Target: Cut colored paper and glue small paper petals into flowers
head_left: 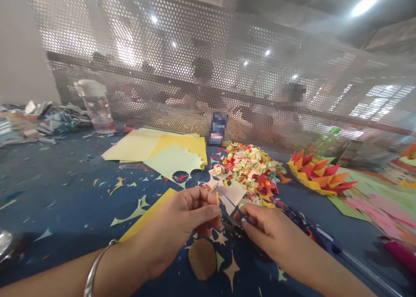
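My left hand [182, 221] is closed in a pinch on a small yellow paper strip [217, 198] held upright near the middle of the view. My right hand [264, 225] is closed around a thin blue stick [232, 204] that slants up to the left toward the strip. The two hands almost touch above the blue table [58, 193]. A silver bangle [94, 269] sits on my left wrist. A brown paper disc [202, 258] lies on the table just below my hands.
A heap of small folded paper flowers [251, 165] lies beyond my hands. Yellow paper sheets [156, 147] with cut-outs lie left of it. An orange and red spiky paper piece [320, 173] sits at right. A clear jar [95, 106] stands back left. People sit behind a perforated screen [201, 72].
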Tool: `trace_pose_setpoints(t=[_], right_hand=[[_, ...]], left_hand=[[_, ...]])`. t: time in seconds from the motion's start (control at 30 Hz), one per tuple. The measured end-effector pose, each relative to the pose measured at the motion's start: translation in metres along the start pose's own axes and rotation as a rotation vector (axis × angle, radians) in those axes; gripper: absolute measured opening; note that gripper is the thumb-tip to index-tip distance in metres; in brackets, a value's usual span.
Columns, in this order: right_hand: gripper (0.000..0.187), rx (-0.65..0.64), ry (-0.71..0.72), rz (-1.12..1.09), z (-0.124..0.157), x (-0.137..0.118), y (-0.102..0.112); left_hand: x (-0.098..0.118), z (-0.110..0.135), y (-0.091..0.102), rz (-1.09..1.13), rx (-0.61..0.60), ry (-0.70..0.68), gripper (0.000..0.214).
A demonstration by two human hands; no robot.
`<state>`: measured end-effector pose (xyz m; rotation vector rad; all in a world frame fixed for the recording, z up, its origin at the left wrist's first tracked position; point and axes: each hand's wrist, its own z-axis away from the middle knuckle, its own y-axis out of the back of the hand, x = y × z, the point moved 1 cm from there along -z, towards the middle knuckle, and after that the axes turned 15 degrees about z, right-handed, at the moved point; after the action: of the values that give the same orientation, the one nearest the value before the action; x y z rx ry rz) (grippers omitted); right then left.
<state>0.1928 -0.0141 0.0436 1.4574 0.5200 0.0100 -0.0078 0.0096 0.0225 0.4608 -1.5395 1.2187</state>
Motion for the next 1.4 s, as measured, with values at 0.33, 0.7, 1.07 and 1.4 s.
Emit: trace_pose_setpoints(t=[0.33, 0.7, 1.07, 1.4], right_hand=[[0.027, 0.067, -0.037, -0.216, 0.002, -0.010, -0.011], [0.019, 0.088, 0.003, -0.386, 0.001, -0.013, -0.015], [0.024, 0.059, 0.006, -0.464, 0.000, -0.013, -0.023], [0.017, 0.124, 0.027, -0.390, -0.002, -0.013, -0.019]], left_hand=[[-0.004, -0.001, -0.009, -0.182, 0.019, 0.037, 0.017], [-0.010, -0.003, -0.010, -0.097, 0.017, 0.063, 0.018], [-0.017, -0.004, -0.006, -0.114, 0.009, -0.001, 0.014], [-0.021, -0.003, -0.004, -0.187, -0.013, 0.013, 0.020]])
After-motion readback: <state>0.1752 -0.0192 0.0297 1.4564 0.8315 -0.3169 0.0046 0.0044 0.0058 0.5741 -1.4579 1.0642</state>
